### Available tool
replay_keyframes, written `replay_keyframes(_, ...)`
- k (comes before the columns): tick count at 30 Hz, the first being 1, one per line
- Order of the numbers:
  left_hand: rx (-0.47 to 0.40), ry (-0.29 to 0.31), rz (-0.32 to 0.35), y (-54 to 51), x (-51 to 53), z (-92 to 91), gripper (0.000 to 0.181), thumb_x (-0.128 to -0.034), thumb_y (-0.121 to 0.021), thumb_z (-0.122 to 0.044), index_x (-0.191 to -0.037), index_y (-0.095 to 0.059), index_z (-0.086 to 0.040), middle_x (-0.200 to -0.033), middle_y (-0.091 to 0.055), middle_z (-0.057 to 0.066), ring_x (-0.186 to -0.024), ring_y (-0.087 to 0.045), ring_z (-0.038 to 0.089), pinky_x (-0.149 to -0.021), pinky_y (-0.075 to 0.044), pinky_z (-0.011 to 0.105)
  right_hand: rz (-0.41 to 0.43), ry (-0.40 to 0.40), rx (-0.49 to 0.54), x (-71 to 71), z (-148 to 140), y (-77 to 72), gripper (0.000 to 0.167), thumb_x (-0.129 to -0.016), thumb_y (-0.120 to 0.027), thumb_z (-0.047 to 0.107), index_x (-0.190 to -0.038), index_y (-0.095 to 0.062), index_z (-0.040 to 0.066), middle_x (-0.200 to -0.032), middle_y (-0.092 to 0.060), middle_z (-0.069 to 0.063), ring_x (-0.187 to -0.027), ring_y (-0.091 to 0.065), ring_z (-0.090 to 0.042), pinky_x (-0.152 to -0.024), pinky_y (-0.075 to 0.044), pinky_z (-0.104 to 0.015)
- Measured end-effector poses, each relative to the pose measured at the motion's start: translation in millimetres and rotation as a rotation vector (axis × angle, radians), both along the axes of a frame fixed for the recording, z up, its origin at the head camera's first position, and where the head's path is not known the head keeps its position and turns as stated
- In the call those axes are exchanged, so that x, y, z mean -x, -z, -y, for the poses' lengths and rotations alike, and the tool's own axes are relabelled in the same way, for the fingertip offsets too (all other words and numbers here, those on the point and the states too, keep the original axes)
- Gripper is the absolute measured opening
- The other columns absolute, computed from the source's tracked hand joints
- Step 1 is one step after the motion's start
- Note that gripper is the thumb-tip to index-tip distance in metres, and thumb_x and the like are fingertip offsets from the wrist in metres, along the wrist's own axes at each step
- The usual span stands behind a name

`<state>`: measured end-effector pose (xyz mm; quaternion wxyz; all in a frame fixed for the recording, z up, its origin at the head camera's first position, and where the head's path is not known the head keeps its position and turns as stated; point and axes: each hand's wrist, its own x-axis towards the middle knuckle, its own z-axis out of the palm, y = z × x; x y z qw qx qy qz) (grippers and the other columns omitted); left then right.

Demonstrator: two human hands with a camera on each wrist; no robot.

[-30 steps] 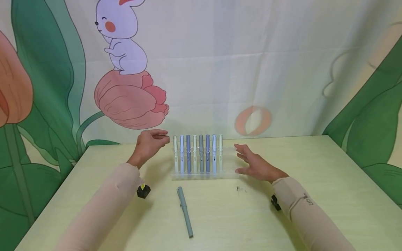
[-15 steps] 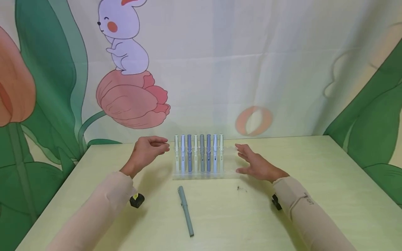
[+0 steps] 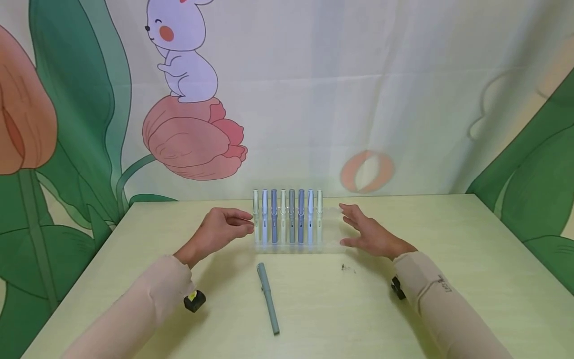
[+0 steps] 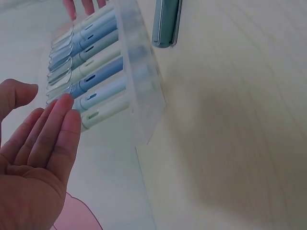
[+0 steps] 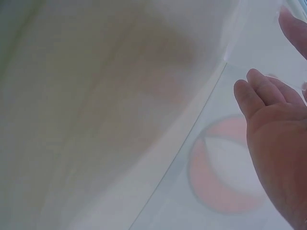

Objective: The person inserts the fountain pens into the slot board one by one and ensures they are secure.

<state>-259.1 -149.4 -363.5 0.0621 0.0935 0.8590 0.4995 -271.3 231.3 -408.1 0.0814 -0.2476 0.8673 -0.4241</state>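
A clear pen stand (image 3: 333,248) stands near the back of the table with several capped pens (image 3: 292,229) upright in a row, in pale green, light blue, darker blue and grey-green. At its left end is my left hand (image 3: 218,232), its fingers stretched out beside the leftmost pen (image 4: 108,109); whether they touch it I cannot tell. My right hand (image 3: 372,234) is by the stand's right end, fingers and thumb spread, holding nothing. A single grey-green pen (image 3: 268,299) lies on the table in front of the stand.
Behind the table (image 3: 448,299) hangs a printed curtain (image 3: 287,99) with a rabbit and flowers. Small dark marks (image 3: 347,269) show on the tabletop right of the lying pen. A small black device (image 3: 195,301) is at the left wrist.
My left hand has come down and to the right, closer to the leftmost pen. My right hand stays by the stand's right end. The head view has shifted slightly.
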Motion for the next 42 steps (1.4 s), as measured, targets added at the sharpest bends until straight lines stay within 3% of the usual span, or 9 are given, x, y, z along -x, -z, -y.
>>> replay_keyframes(9,-0.013,0.044,0.136,2.2,-10.5,-0.9,0.034,-0.0896,-0.076,-0.013,-0.118,-0.068,0.004,-0.102,-0.074,0.012,-0.095,-0.072,0.031,-0.083,-0.059,0.037,-0.005,-0.002,0.002,0.7,0.3,-1.4,0.085,-0.092,-0.071,0.005,-0.155,-0.014,0.007,-0.162,-0.017,-0.025,-0.147,-0.022,-0.042,-0.112,-0.03,-0.058)
replay_keyframes(15,0.052,0.069,0.204,10.0,-15.4,-0.9,0.028,-0.0876,-0.078,-0.016,-0.108,-0.072,0.001,-0.094,-0.075,0.014,-0.083,-0.073,0.026,-0.075,-0.06,0.034,0.0,0.012,-0.009,0.4,-0.4,-1.2,0.085,-0.092,-0.072,0.007,-0.155,-0.015,0.008,-0.162,-0.017,-0.024,-0.147,-0.023,-0.041,-0.112,-0.031,-0.058)
replay_keyframes(24,0.073,0.198,0.235,26.0,-15.2,-1.3,0.031,-0.0861,-0.08,-0.015,-0.11,-0.072,0.003,-0.089,-0.074,0.007,-0.08,-0.07,0.019,-0.076,-0.06,0.033,-0.001,0.014,-0.005,0.5,-1.2,-2.1,0.084,-0.092,-0.071,0.005,-0.155,-0.015,0.008,-0.162,-0.017,-0.025,-0.147,-0.023,-0.041,-0.112,-0.031,-0.058)
replay_keyframes(30,0.134,0.25,0.244,29.6,-13.9,-2.1,0.031,-0.084,-0.082,-0.014,-0.111,-0.073,-0.001,-0.085,-0.072,0.003,-0.075,-0.065,0.016,-0.073,-0.057,0.031,0.007,0.013,0.002,1.0,-1.0,-1.0,0.084,-0.092,-0.072,0.006,-0.155,-0.015,0.008,-0.162,-0.017,-0.025,-0.147,-0.023,-0.042,-0.112,-0.03,-0.058)
replay_keyframes(35,0.169,0.336,0.241,32.6,-11.8,-1.8,0.029,-0.0836,-0.081,-0.01,-0.111,-0.075,-0.003,-0.082,-0.066,0.002,-0.074,-0.058,0.014,-0.071,-0.055,0.027,0.015,0.011,0.004,1.4,-0.7,0.7,0.085,-0.092,-0.072,0.007,-0.155,-0.015,0.008,-0.162,-0.016,-0.025,-0.147,-0.022,-0.042,-0.112,-0.03,-0.058)
replay_keyframes(42,0.195,0.408,0.208,34.5,-9.8,-3.8,0.028,-0.0853,-0.078,-0.006,-0.113,-0.074,-0.002,-0.079,-0.064,0.002,-0.072,-0.056,0.014,-0.07,-0.055,0.027,0.009,0.014,0.001,0.7,-0.3,0.7,0.085,-0.092,-0.072,0.007,-0.155,-0.015,0.009,-0.162,-0.017,-0.024,-0.147,-0.023,-0.042,-0.112,-0.03,-0.058)
